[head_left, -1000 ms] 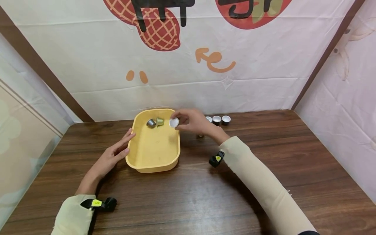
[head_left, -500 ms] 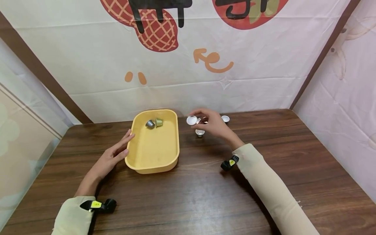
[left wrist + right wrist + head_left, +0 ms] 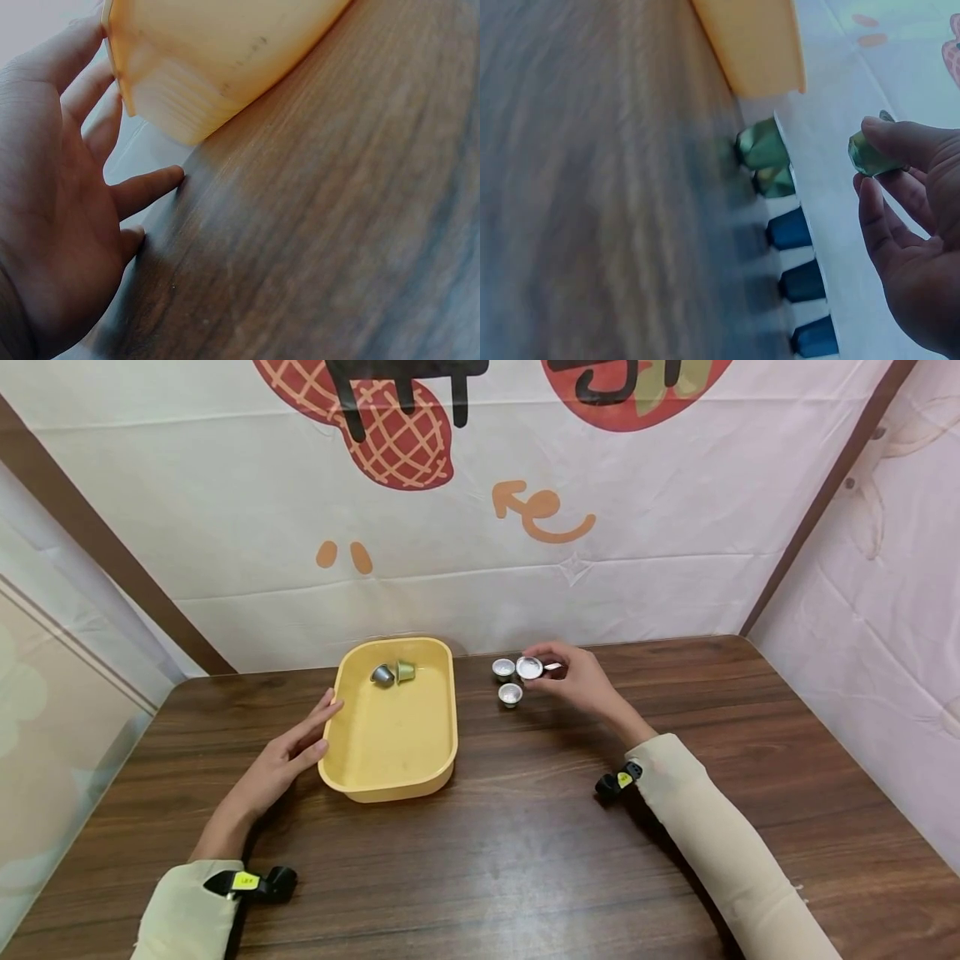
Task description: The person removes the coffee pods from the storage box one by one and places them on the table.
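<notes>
The tray (image 3: 390, 735) is plain yellow, holding a steel-grey pod (image 3: 384, 676) and an olive-green pod (image 3: 406, 671). The pod (image 3: 868, 157) in the right hand (image 3: 930, 225) is green; the row of pods (image 3: 790, 229) shows two green and three that look dark blue. I see silvery lids (image 3: 510, 693), a brown table (image 3: 480, 860) streaked with grain, cream sleeves (image 3: 720, 835), and white cloth (image 3: 262, 527) printed red, black and orange, with tan criss-cross lines on the red.
</notes>
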Demonstrator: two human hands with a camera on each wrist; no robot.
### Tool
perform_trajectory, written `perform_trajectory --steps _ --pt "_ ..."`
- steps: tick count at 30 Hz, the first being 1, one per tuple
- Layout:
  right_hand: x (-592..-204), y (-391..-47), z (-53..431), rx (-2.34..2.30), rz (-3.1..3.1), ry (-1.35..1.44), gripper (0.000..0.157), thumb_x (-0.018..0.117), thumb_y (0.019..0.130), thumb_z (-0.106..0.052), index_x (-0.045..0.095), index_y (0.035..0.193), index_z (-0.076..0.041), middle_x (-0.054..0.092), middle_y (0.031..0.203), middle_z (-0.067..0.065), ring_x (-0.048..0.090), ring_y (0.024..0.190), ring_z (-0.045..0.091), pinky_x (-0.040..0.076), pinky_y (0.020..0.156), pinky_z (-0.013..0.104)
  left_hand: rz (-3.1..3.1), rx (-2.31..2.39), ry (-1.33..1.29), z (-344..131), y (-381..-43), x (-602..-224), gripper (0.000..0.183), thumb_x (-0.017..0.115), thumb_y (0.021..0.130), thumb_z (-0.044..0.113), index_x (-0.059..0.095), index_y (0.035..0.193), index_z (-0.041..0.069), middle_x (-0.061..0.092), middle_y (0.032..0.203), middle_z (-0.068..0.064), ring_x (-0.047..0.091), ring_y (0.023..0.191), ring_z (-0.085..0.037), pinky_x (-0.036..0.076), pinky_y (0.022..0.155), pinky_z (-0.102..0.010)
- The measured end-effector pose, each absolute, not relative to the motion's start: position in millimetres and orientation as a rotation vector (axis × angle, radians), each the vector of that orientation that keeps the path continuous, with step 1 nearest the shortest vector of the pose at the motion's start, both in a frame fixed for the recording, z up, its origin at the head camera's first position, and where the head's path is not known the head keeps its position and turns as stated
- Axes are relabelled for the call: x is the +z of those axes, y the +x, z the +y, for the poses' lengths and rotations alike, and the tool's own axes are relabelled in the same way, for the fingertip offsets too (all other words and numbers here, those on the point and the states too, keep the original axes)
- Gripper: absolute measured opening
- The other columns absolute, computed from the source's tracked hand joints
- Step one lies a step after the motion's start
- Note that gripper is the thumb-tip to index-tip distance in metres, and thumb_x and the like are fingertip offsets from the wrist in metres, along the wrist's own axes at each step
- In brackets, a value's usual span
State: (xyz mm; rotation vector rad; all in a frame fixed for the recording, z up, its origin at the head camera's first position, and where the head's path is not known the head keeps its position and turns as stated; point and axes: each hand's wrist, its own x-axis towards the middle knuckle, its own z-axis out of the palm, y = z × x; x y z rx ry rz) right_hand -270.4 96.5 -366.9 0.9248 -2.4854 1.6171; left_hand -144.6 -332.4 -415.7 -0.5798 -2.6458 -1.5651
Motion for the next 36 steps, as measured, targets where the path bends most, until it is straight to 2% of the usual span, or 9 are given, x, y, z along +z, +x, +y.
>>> perform_trajectory --steps 6,9,16,25,36 --pt "-396 -287 111 1.548 -2.56 0.846 0.04 0.082 0.077 -0.016 0.067 0.114 -0.011 0.069 0.103 0.005 0.064 0.09 0.02 0.049 0.076 0.032 -2.655 -1.56 -0.571 -332 -145 -416 0.055 0.048 0.1 0.005 0.032 0.151 0.019 0.011 0.159 0.005 0.012 0.143 -0.005 0.024 0.098 -0.007" --pt "-404 -290 113 1.545 -2.56 0.849 0.039 0.083 0.075 -0.019 0.068 0.111 -0.013 0.069 0.101 0.002 0.063 0.088 0.016 0.048 0.074 0.03 -2.664 -1.557 -0.575 -333 -145 -416 0.056 0.048 0.1 0.006 0.031 0.151 0.02 0.01 0.159 0.005 0.01 0.143 -0.006 0.023 0.098 -0.007" --pt "-418 -291 116 1.522 -2.554 0.855 0.035 0.083 0.075 -0.018 0.069 0.107 -0.012 0.068 0.098 0.0 0.065 0.088 0.014 0.051 0.077 0.03 -2.661 -1.546 -0.583 -334 -147 -418 0.055 0.047 0.101 0.007 0.032 0.151 0.021 0.01 0.16 0.006 0.011 0.143 -0.006 0.025 0.099 -0.008" --pt "-435 -292 120 1.454 -2.565 0.859 0.031 0.083 0.076 -0.018 0.07 0.105 -0.015 0.068 0.097 -0.004 0.065 0.082 0.01 0.051 0.074 0.03 -2.698 -1.504 -0.519 -333 -147 -418 0.055 0.048 0.101 0.009 0.032 0.151 0.024 0.011 0.159 0.008 0.01 0.142 -0.002 0.02 0.097 -0.006" --pt "-439 -291 121 1.51 -2.514 0.862 0.029 0.083 0.076 -0.014 0.069 0.102 -0.012 0.067 0.093 -0.001 0.065 0.081 0.013 0.051 0.072 0.027 -2.695 -1.514 -0.523 -330 -146 -416 0.055 0.048 0.1 0.008 0.032 0.151 0.023 0.011 0.159 0.007 0.01 0.143 -0.005 0.021 0.097 -0.006"
